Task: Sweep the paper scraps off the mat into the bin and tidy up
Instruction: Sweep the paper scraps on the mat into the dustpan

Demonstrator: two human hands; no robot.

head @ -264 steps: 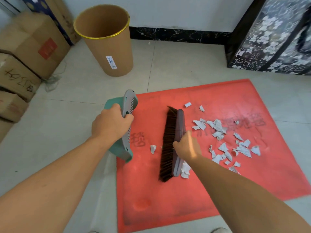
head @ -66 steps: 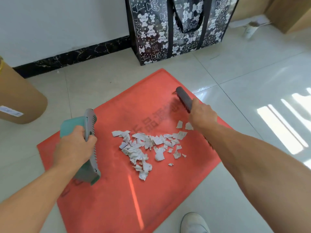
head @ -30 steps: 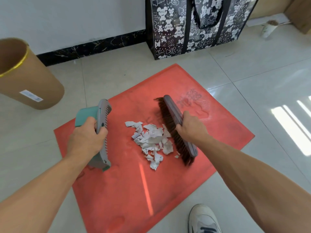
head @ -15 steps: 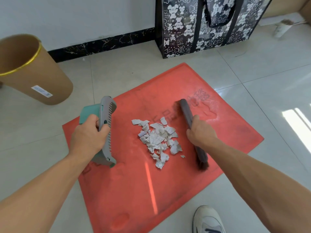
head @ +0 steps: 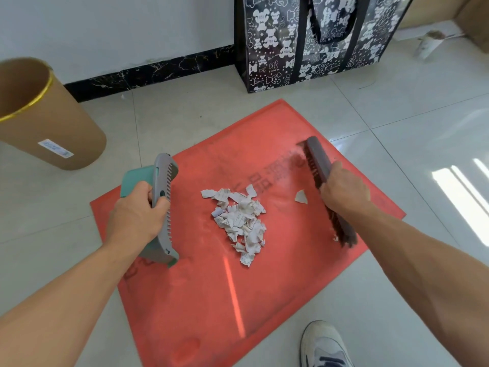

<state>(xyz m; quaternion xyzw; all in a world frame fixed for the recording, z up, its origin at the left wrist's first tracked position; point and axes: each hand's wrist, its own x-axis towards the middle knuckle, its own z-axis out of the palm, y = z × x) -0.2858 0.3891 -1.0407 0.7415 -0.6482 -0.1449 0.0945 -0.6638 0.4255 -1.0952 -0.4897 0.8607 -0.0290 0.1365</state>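
Our left grip [head: 137,218] is clamped on the dustpan [head: 161,207], right grip [head: 344,192] on the brush [head: 317,160]. The scraps [head: 240,221] sit piled on the mat [head: 211,300] between them, one stray by the brush.

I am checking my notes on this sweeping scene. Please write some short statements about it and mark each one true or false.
1. The left hand holds the dustpan. True.
2. The paper scraps already lie in the bin. False: most sit in a pile on the mat, between dustpan and brush.
3. One scrap lies apart from the pile, near the brush. True.
4. The right hand is empty. False: it grips the brush.
5. The bin stands on the mat. False: it stands on the tiled floor, off the mat's left side.
6. A shoe shows near the mat's near edge. True.
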